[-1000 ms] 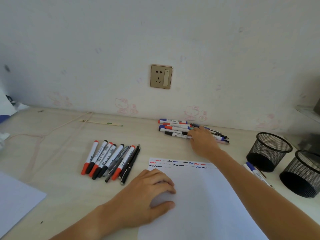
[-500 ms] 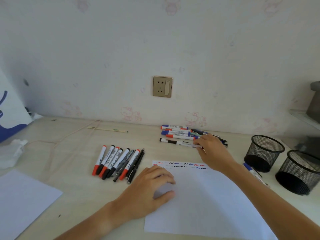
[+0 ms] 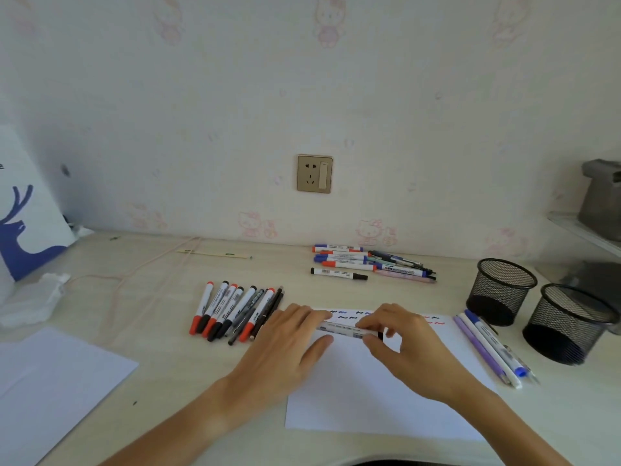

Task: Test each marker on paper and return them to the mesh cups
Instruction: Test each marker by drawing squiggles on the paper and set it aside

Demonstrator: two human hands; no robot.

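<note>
**A:** Since a second ago the right hand (image 3: 408,348) has come back from the far pile by the wall with one white-barrelled marker with a black cap (image 3: 349,331), and the left hand (image 3: 289,344), which lay flat on the white sheet of test paper (image 3: 379,398), has risen to meet it.

**B:** So both hands are clamped on that marker?

**A:** Yes. It lies level just above the paper's far edge. The left fingers pinch the barrel end, the right fingers wrap the end with the black cap. I judge that grip is for pulling the cap off before a test stroke.

**B:** Where does everything else sit, taking the paper as the landmark?

**A:** Just left of it, a fanned row of red- and black-capped markers (image 3: 235,311), probably already tested. Beyond it, near the wall, the loose pile of blue-, red- and black-capped markers (image 3: 363,262). Along its right edge, a few pale purple and white pens with blue caps (image 3: 487,348). Right of those, well clear of the paper, two black wire-mesh cups (image 3: 500,290), both looking empty.

**B:** Room to write?

**A:** Short red, blue and black squiggles (image 3: 349,314) fill only the paper's far strip; the near part is bare, so a stroke fits under the hands. The pale wooden counter (image 3: 151,297) curves away at its near edge, close behind the paper. The route to the cups passes over the pens at the paper's right edge, so the marker would need lifting over them.
</note>
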